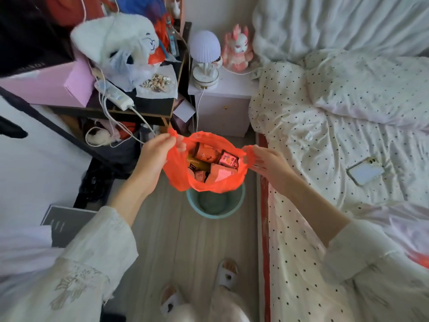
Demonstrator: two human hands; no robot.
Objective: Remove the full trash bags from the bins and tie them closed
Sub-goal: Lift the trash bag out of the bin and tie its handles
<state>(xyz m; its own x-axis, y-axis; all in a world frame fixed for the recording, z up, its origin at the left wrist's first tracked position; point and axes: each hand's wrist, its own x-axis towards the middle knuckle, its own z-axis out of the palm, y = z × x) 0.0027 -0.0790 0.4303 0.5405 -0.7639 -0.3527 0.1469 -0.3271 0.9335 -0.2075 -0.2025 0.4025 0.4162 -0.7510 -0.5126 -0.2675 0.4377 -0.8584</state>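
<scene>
Orange trash bag [183, 180] hangs above teal bin [216, 211], mouth open. Left hand [154, 156] and right hand [270, 162] pinch opposite handles, fingers clamped; handles lie left-right, must meet over centre.

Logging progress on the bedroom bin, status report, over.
Left hand and right hand each pinch a handle of the orange bag. Bag lifted above green bin, mouth open, untied. Nothing in the way.
</scene>
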